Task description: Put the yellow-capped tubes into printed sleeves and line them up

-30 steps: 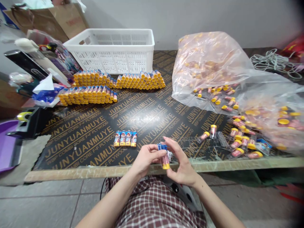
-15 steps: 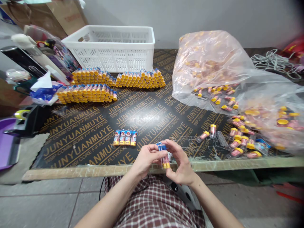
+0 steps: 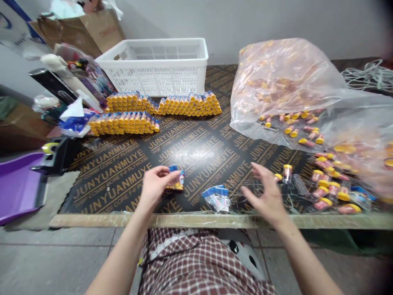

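Note:
My left hand (image 3: 156, 183) is closed on a small plastic tube, its blue end (image 3: 173, 168) showing past the fingertips. Beneath and beside it is the short row of labelled tubes (image 3: 182, 180) with blue and yellow ends, mostly covered by the hand. Over the right part of the table, my right hand (image 3: 266, 196) is open, thumb and fingers apart. Nearest to it are a standing pink tube with a yellow cap (image 3: 287, 173) and a similar one (image 3: 278, 177) partly behind the fingers. Between my hands lie several clear film sleeves with blue tops (image 3: 219, 198).
Stacked labelled tubes (image 3: 124, 123) line the back left, before a white plastic crate (image 3: 153, 73). A large clear bag (image 3: 276, 78) of yellow-capped tubes stands back right, with loose tubes (image 3: 325, 184) spilling out. A black tape dispenser (image 3: 59, 153) sits at the left.
My left hand has carried the tube left to the row. My right hand has let go and moved right, opening. The film sleeves on the table have come into view.

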`<state>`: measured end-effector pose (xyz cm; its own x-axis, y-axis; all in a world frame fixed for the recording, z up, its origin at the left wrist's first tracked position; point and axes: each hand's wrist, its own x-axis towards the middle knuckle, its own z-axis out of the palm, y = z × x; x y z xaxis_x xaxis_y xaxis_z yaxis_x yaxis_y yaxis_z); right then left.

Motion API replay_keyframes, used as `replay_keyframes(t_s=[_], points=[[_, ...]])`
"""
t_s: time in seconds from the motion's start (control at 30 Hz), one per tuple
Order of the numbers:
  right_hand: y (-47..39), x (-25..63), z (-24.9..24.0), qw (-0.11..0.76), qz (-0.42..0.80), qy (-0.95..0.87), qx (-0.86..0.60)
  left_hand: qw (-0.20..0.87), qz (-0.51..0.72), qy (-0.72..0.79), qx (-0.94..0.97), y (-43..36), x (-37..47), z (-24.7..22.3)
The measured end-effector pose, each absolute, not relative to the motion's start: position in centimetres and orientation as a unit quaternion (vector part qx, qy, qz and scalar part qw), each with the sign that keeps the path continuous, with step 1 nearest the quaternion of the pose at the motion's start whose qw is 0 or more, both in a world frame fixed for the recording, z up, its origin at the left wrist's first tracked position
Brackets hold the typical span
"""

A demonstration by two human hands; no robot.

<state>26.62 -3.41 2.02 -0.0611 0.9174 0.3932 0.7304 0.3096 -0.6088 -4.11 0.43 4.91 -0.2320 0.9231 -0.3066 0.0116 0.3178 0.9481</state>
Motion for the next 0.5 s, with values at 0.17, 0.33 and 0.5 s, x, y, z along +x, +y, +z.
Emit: replay_keyframes(t_s=[0.17,0.33,0.5], points=[[-1.8,34.9,-1.8,0.157,-0.086,-0.714,-0.677,0.328,0.344,0.773,0.421,2.4,-11.8,3.2],[-2.2,35.9,-2.6,0.134,-0.107,-0.738,-0.653,0.208,0.21,0.804,0.516,2.0,-12.4,2.5],[-2.6,31.4,-1.2,0.234,0.015,-0.754,-0.613,0.19,0.326,0.712,0.592,-0.1,-5.1,3.0]])
